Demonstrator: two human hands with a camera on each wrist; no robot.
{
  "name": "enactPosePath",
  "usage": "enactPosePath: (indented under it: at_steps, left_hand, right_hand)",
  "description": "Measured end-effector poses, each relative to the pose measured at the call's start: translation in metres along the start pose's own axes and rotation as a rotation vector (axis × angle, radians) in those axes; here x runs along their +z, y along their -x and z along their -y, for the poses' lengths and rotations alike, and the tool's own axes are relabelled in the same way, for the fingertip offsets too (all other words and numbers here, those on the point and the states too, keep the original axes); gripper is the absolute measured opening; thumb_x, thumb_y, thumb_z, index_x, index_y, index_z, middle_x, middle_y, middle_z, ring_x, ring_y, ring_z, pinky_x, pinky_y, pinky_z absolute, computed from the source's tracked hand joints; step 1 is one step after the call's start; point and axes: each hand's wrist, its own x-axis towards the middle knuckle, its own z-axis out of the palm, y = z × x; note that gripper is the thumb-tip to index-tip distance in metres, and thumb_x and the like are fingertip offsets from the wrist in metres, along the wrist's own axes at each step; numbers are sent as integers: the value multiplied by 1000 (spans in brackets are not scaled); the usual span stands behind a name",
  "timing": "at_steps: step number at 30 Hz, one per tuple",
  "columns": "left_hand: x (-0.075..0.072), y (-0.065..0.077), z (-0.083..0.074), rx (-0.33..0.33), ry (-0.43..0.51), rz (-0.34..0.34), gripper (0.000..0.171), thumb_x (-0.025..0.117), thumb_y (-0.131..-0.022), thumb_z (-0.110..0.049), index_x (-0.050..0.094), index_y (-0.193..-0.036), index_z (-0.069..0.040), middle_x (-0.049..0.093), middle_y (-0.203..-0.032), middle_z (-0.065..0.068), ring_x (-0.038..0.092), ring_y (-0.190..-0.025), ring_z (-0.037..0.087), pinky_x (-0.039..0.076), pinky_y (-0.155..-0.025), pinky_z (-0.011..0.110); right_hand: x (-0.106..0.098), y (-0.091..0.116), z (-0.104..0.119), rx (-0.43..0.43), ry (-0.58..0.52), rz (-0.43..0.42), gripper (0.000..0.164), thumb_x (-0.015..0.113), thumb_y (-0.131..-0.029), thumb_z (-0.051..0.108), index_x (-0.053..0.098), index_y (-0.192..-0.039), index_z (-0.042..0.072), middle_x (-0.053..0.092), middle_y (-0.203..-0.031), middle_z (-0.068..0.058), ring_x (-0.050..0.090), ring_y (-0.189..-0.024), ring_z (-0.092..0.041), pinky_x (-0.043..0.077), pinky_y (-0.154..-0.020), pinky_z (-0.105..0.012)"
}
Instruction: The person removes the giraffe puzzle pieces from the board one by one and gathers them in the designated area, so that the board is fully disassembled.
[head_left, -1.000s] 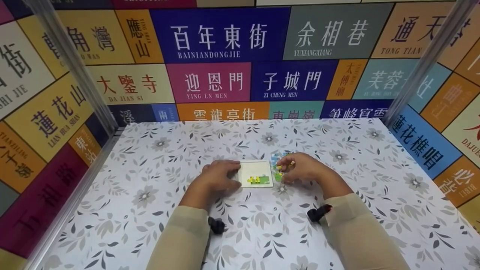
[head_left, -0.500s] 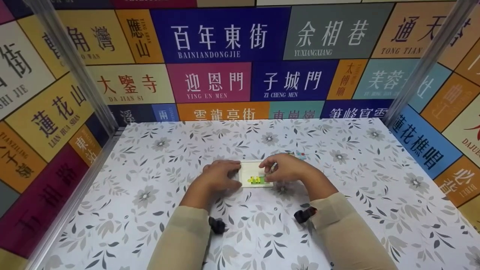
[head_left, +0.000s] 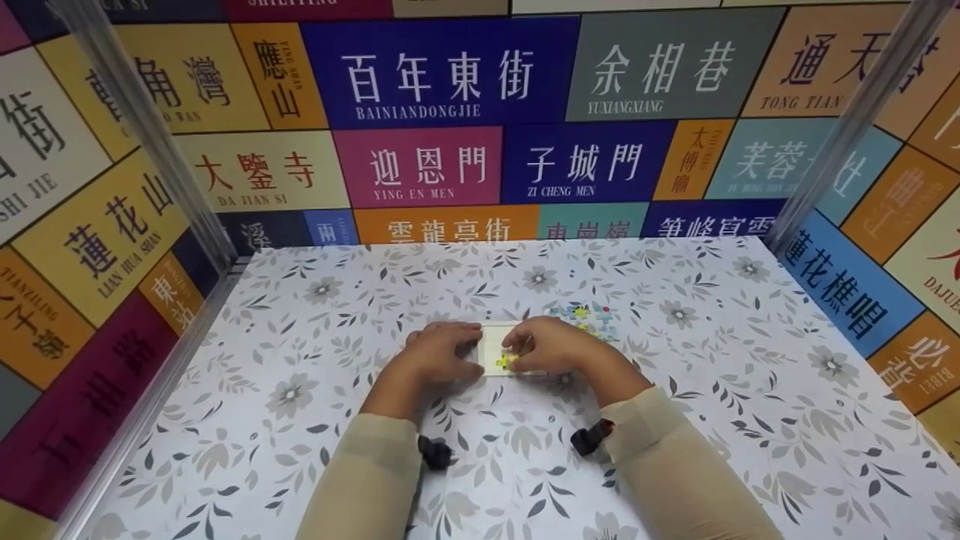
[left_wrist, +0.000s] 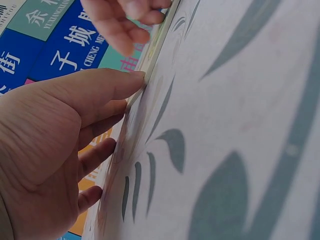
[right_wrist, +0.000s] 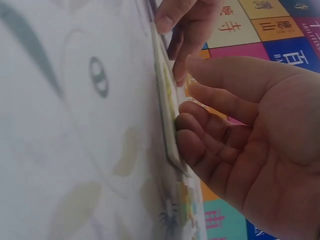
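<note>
A small cream puzzle tray with a pale rim lies flat on the table, a yellow jigsaw piece showing near its front edge. My left hand grips the tray's left side, thumb at the near corner and fingers at the far one; in the left wrist view its thumb presses the edge. Over the right part of the tray is my right hand, covering that part from the head view. Its fingers are bent at the tray in the right wrist view; I cannot tell whether they pinch a piece.
Several loose jigsaw pieces in blue, yellow and green lie just behind and right of the right hand. A floral cloth covers the table. Panels with printed lettering rise behind it and at both sides.
My right hand has moved left from the loose pieces onto the tray, hiding the green piece there and uncovering more of the pile. The left hand has stayed at the tray's left side.
</note>
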Motion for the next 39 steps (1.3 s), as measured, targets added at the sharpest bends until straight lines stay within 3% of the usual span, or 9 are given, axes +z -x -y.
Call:
enactPosePath:
  at_steps: [8, 25, 39]
  left_hand:
    - [0, -1, 1, 7, 7, 4, 74, 81, -87, -40, 56, -156, -31, 51, -166, -11, 37, -159, 24, 21, -130, 61]
    - [2, -2, 4, -23, 13, 6, 73, 82, -87, -40, 58, -155, -33, 51, -164, -13, 37, -159, 23, 18, -132, 60]
    - [2, -1, 1, -32, 21, 5, 74, 82, -87, -39, 57, -156, -35, 50, -166, -12, 36, -160, 24, 19, -133, 58]
  right_hand:
    - [5, -3, -8, -26, -20, 9, 39, 83, -89, 16, 76, -128, 16, 77, -114, -1, 66, -97, -14, 57, -92, -37]
    - [8, -5, -5, -23, 35, 13, 34, 83, -89, 13, 78, -122, 19, 76, -113, 1, 66, -99, -15, 57, -92, -39]
    - [7, -4, -9, -52, 16, -2, 35, 78, -89, 9, 80, -122, 19, 77, -109, 2, 62, -89, -14, 53, -81, -34]
